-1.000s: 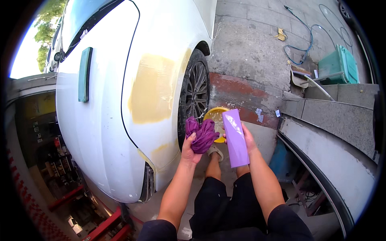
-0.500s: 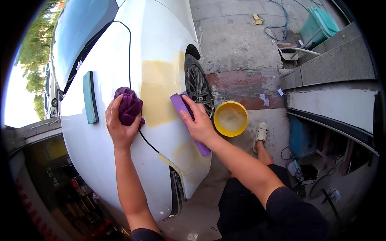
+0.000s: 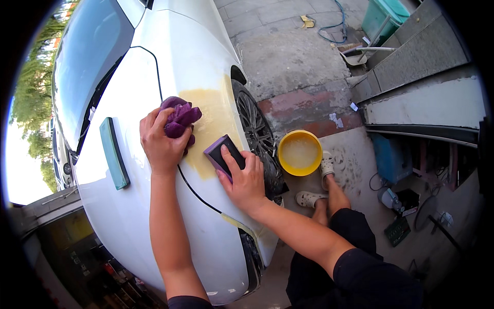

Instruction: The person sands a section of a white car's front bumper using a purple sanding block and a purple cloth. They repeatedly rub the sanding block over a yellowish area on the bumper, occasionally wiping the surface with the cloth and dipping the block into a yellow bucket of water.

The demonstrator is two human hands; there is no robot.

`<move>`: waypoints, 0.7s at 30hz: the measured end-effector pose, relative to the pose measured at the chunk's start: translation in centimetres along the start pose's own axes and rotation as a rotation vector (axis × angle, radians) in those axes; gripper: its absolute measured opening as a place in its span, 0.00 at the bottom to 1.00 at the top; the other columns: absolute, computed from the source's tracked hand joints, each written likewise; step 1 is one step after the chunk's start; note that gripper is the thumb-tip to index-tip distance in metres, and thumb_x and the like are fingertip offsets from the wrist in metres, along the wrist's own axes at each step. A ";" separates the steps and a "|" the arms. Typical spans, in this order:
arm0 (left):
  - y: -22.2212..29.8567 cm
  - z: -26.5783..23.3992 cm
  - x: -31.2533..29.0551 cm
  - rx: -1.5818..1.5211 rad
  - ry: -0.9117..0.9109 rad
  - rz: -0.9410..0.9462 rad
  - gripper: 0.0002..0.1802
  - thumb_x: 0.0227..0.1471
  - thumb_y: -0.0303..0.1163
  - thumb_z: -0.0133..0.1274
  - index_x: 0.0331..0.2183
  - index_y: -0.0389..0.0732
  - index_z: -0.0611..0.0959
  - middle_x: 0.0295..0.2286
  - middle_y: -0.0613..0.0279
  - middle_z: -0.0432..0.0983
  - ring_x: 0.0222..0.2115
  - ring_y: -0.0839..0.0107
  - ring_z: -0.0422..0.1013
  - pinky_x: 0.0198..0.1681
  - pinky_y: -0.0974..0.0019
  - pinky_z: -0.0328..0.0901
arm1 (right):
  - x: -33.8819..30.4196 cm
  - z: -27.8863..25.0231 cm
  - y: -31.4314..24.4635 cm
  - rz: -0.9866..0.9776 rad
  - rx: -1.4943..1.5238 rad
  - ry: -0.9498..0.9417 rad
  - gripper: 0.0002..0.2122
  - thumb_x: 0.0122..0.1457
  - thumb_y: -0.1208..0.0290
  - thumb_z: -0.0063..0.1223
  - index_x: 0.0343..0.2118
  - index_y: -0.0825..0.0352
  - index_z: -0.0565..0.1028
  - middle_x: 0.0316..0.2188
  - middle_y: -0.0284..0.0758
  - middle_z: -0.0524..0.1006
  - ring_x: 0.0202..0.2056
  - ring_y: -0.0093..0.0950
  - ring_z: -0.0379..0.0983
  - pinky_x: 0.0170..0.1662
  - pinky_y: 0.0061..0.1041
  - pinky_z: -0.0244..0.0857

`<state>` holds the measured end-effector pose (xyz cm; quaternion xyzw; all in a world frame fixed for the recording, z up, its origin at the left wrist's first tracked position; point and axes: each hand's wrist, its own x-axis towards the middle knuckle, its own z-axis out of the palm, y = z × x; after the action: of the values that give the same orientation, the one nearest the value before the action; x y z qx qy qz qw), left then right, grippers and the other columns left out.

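Note:
A white car (image 3: 134,221) fills the left and middle, with a yellowish filler patch (image 3: 213,116) on the fender above the front wheel (image 3: 253,116). Bunched in my left hand (image 3: 165,149) is a purple cloth (image 3: 181,114), at the patch's left edge. My right hand (image 3: 247,183) grips a black sanding block (image 3: 228,150) with purple sandpaper along its side. The block lies against the lower part of the patch; its underside is hidden. On the hood, left of my left hand, rests a long teal block (image 3: 114,153).
A yellow bucket (image 3: 300,172) of cloudy water stands on the ground right of the wheel, close to my feet in clogs (image 3: 311,199). Farther off are a teal bin (image 3: 383,23) and a blue hose (image 3: 343,23). Tools and a blue box (image 3: 391,157) sit at the right.
The cloth has moved right, onto the patch's edge. My right hand has brought the sanding block leftward onto the patch, its black back now showing. The whole view has shifted somewhat.

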<state>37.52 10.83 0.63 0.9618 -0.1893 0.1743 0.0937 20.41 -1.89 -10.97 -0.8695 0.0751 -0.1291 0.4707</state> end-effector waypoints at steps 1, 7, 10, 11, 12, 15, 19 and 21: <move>0.1 0.5 1.0 0.004 0.011 0.003 0.26 0.37 0.36 0.76 0.43 0.46 0.91 0.45 0.56 0.84 0.50 0.51 0.76 0.55 0.52 0.72 | 0.0 0.0 0.0 -0.005 -0.001 0.000 0.34 0.66 0.55 0.65 0.74 0.50 0.68 0.53 0.50 0.70 0.52 0.50 0.68 0.55 0.49 0.64; 2.4 4.2 7.4 0.236 -0.186 0.021 0.22 0.42 0.37 0.74 0.43 0.49 0.91 0.46 0.63 0.83 0.51 0.54 0.73 0.57 0.50 0.68 | -0.1 -0.3 -0.3 -0.010 0.041 -0.012 0.34 0.66 0.56 0.65 0.75 0.50 0.67 0.54 0.50 0.69 0.52 0.50 0.68 0.55 0.49 0.64; 3.4 5.1 8.3 0.286 -0.309 0.054 0.22 0.41 0.37 0.75 0.42 0.50 0.91 0.47 0.64 0.82 0.53 0.54 0.72 0.59 0.47 0.65 | 0.3 -0.6 -0.1 -0.018 0.068 -0.026 0.35 0.65 0.56 0.66 0.75 0.50 0.66 0.54 0.50 0.69 0.51 0.50 0.68 0.56 0.50 0.65; 3.5 4.5 7.7 0.269 -0.320 0.076 0.22 0.41 0.37 0.75 0.42 0.50 0.91 0.47 0.64 0.82 0.53 0.54 0.72 0.59 0.47 0.65 | 0.3 -0.6 0.1 -0.026 0.078 -0.025 0.35 0.65 0.56 0.66 0.75 0.49 0.66 0.54 0.50 0.69 0.51 0.50 0.68 0.55 0.50 0.65; 3.6 3.9 6.8 0.252 -0.332 0.096 0.22 0.41 0.37 0.75 0.42 0.50 0.91 0.47 0.64 0.82 0.53 0.54 0.72 0.59 0.47 0.65 | 0.3 -0.6 0.2 -0.034 0.089 -0.025 0.35 0.66 0.56 0.66 0.75 0.49 0.66 0.54 0.50 0.69 0.51 0.50 0.68 0.55 0.50 0.65; 4.4 1.4 2.7 0.199 -0.377 0.128 0.27 0.36 0.31 0.72 0.44 0.46 0.90 0.48 0.59 0.82 0.53 0.51 0.72 0.61 0.49 0.67 | 0.6 -1.6 2.1 -0.161 0.135 -0.100 0.34 0.63 0.54 0.68 0.73 0.45 0.70 0.55 0.48 0.70 0.51 0.46 0.69 0.55 0.46 0.66; 3.2 -2.5 -3.5 0.062 -0.229 0.086 0.31 0.31 0.29 0.75 0.44 0.43 0.88 0.49 0.49 0.81 0.51 0.43 0.74 0.57 0.45 0.71 | 1.0 -3.1 3.4 -0.219 0.174 -0.197 0.32 0.61 0.53 0.69 0.70 0.43 0.75 0.55 0.45 0.72 0.51 0.44 0.70 0.55 0.43 0.67; 0.6 -3.9 -4.8 -0.028 -0.159 0.024 0.31 0.32 0.29 0.76 0.45 0.42 0.88 0.49 0.47 0.81 0.51 0.44 0.75 0.58 0.45 0.71 | 1.1 -3.3 3.1 -0.208 0.206 -0.246 0.32 0.61 0.53 0.69 0.70 0.44 0.75 0.55 0.46 0.72 0.51 0.44 0.70 0.54 0.43 0.68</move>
<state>31.90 12.81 2.47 0.9688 -0.2103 0.0957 0.0899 20.43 -6.47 -11.71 -0.8290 -0.0871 -0.0770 0.5470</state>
